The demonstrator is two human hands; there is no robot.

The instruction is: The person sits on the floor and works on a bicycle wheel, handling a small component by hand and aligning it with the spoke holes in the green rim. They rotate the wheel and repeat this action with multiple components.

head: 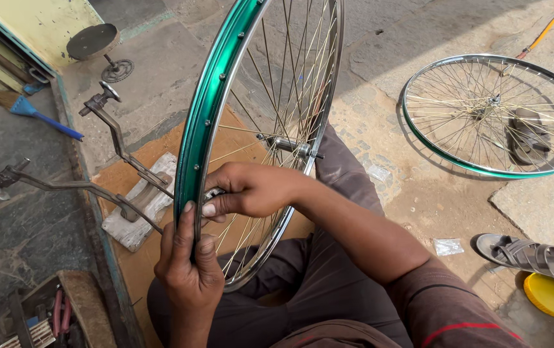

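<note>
Head view: green rim (pixel 201 122) is held upright over the lap, spokes already laced to the hub (pixel 288 145). Left hand (pixel 187 267) is clamped on the rim's lower edge. Right hand (pixel 251 189) fingers are pinched together on a small metal piece at the rim's inner side, likely a nipple; spoke adjustment seems under way, extent unclear. Second wheel (pixel 493 115) lies flat on the floor, well apart.

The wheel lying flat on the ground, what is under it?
Through the spokes of the flat wheel, a dark sandal shows on the ground. The rim hides whatever lies beneath it.
</note>
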